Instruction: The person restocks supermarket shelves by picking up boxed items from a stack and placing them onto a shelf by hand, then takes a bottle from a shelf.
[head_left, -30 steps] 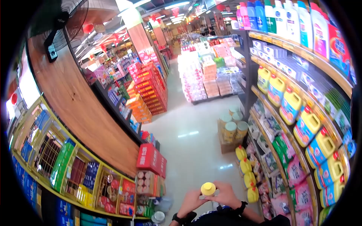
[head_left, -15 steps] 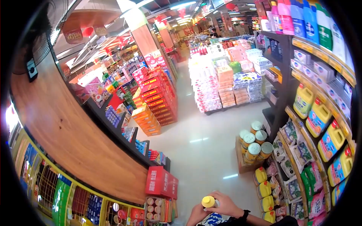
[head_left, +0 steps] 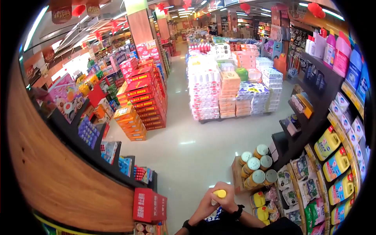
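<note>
Both hands are together at the bottom centre, around a container with a yellow cap [head_left: 220,193]. My left hand [head_left: 206,206] is wrapped round its left side, and my right hand [head_left: 227,197] closes round it from the right, fingers over the front. Most of the container's body is hidden by the hands; only the cap and a little of a pale part show. Dark bands circle both wrists.
Canisters [head_left: 256,177] stand in a box at the right, beside shelves of yellow jugs [head_left: 336,164]. A red box [head_left: 149,204] sits lower left. Stacked red cartons [head_left: 147,100] and wrapped paper packs [head_left: 231,88] stand beyond the pale floor [head_left: 184,156].
The view has moved forward along the aisle, so the cartons, paper packs and canisters look nearer. My hands have closed more tightly round the yellow-capped container.
</note>
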A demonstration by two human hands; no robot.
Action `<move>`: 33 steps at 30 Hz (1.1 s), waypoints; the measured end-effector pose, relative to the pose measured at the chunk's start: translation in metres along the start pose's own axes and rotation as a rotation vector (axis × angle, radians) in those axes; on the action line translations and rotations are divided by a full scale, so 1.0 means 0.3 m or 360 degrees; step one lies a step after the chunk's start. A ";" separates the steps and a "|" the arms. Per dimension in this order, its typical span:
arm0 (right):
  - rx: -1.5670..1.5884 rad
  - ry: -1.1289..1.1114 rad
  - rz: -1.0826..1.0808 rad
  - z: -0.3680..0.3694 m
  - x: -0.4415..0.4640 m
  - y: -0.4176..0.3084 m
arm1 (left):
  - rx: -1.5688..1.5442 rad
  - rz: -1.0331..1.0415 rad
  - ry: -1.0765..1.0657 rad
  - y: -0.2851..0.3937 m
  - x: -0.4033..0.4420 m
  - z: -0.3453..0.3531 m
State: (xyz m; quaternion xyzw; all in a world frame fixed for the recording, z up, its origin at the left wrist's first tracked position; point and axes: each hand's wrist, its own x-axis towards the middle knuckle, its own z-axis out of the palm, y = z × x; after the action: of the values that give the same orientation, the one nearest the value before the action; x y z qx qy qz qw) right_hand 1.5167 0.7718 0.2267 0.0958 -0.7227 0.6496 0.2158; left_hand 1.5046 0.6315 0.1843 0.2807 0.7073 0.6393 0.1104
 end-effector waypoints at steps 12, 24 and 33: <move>0.0302 0.0179 0.0232 0.191 0.702 0.424 | 0.0380 -0.0087 0.0152 -0.279 0.702 -0.416; 0.0648 -0.0249 0.0386 0.605 1.604 0.748 | 0.0187 -0.0146 0.0890 -0.538 1.303 -1.037; 0.0453 -0.0627 0.0316 0.972 2.092 1.066 | 0.0069 -0.0514 0.0841 -0.697 1.634 -1.532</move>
State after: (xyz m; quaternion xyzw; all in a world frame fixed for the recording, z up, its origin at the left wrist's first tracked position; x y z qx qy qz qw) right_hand 0.7703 0.6190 0.1951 0.1784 -0.6581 0.7314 -0.0096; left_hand 0.8133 0.5030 0.1544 -0.0091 0.7604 0.6492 0.0169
